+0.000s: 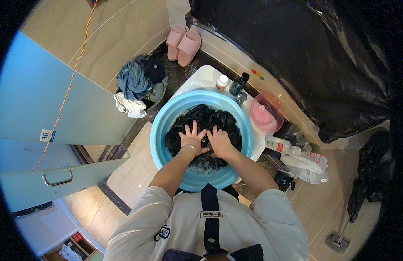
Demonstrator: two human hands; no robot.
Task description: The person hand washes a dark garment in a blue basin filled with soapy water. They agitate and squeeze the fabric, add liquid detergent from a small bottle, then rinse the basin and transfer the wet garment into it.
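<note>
A large light-blue plastic basin [157, 130] holds black wet fabric [198, 114] in soapy water, with suds nearest me. My left hand [192, 138], a bracelet at its wrist, lies spread on the fabric with its fingers apart. Beside it, my right hand [218, 141] presses on the same fabric, its fingers partly bent; whether it grips any cloth is unclear. The basin rests on a white surface [201, 76]. Behind its rim stand a white bottle [221, 83] and a dark bottle [239, 84].
A container heaped with clothes [134, 80] stands at the left, near pink slippers [185, 45]. On the right are a pink basin [267, 112], a clear plastic bottle [282, 145] and plastic bags [304, 163]. A glass door [90, 166] with a metal handle stands at the left.
</note>
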